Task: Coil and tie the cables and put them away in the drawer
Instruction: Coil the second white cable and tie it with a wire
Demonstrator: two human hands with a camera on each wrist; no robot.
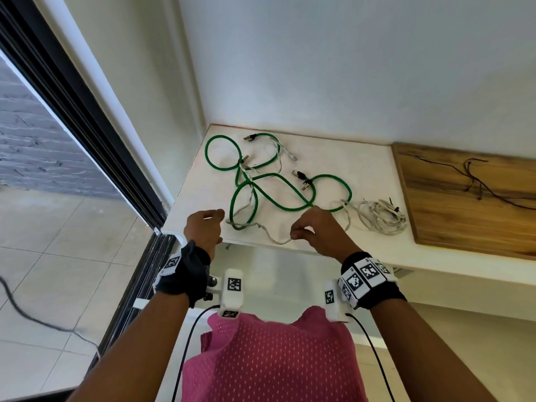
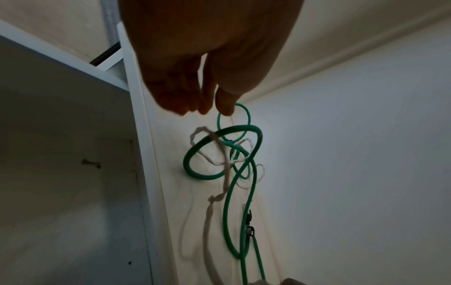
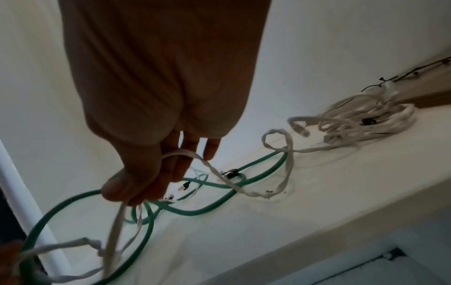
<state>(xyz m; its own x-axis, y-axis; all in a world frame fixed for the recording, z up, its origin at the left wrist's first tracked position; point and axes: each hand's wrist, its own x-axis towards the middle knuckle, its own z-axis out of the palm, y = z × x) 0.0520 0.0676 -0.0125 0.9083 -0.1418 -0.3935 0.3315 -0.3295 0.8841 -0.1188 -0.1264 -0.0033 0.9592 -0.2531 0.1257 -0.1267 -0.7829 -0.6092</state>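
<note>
Several green cables (image 1: 330,176) lie in tangled loops on the white table (image 1: 333,152). A flat white cable (image 1: 278,243) runs through them along the front edge. My right hand (image 1: 293,232) pinches this white cable (image 3: 212,167) between thumb and fingers (image 3: 136,194), just above the green cable (image 3: 195,212). My left hand (image 1: 219,224) hovers at the table's front left corner with its fingers curled; the white cable's other stretch leads into it. In the left wrist view the fingertips (image 2: 202,108) hang over a green loop (image 2: 202,176).
A coiled white cable bundle (image 1: 383,219) with a black tie lies to the right (image 3: 366,123). Beyond it a wooden board (image 1: 464,204) carries thin black ties (image 1: 475,181). Walls close the table's back and left. A dark sliding-door frame (image 1: 87,117) stands at the left.
</note>
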